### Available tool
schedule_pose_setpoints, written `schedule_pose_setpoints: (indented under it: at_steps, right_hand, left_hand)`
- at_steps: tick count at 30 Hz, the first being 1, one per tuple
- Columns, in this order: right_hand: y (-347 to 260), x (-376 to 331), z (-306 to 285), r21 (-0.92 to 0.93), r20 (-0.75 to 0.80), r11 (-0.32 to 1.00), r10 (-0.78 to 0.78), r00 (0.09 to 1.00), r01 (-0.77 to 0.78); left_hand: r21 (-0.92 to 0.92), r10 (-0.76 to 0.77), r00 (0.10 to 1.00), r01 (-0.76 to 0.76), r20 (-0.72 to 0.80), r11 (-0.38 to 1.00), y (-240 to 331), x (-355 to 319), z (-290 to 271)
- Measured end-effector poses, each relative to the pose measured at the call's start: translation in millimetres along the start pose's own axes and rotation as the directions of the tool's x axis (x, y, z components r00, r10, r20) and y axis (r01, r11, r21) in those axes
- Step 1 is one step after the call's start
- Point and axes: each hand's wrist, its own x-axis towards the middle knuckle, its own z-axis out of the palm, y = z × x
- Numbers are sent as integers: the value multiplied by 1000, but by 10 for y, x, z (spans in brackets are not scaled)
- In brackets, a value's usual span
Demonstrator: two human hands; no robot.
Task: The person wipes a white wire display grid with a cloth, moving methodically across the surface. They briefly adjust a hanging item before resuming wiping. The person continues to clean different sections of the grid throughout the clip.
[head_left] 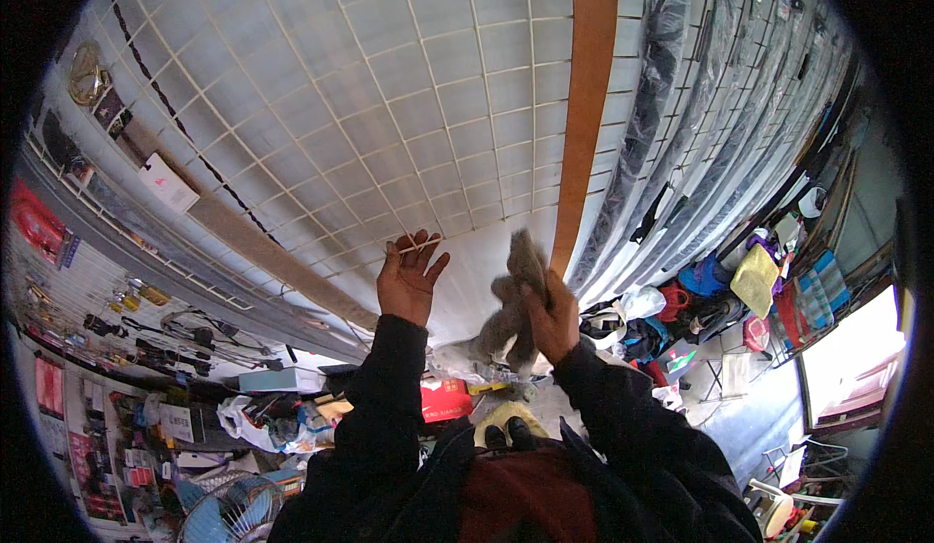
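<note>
Left hand [409, 280] is open, fingers spread against the white wire grid panel [389, 105]. Right hand [552, 321] grips a grey cloth [516, 295], its fingers partly hidden by it; cloth detail is blurred.

wall: a white wire grid panel [389, 86] covers it, crossed by an upright orange strip [589, 105]
right of strip: long dark goods in clear sleeves [671, 95] hang in rows
low left: a fan [229, 514] with a blue rim
floor: a red box [445, 399], just beside a yellow cloth [506, 415]
far right: a yellow bag [756, 278] among piled bags
</note>
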Motion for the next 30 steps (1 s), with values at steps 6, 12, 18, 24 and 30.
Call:
schedule_pose_setpoints:
  at_steps: [6,12,18,24,30]
  right_hand:
    - [31,705,60,-240,-66,967,-100,993,82]
    - [37,988,241,148,122,974,156,980,-173]
    - [56,1155,24,-306,202,943,-68,977,129]
    - [342,895,1,-600,140,629,-525,839,494]
    - [761,272,-142,-547,208,780,-225,952,303]
  left_hand:
    - [24,-19,1000,18,13,1000,-23,-20,-64]
    - [91,1,1000,-3,24,996,-42,-115,-13]
    - [110,3,999,-7,43,994,-38,-79,-41]
    - [124,26,999,-21,-40,992,-37,-108,-63]
    - [157,60,997,-53,-42,986,-50,-122,33]
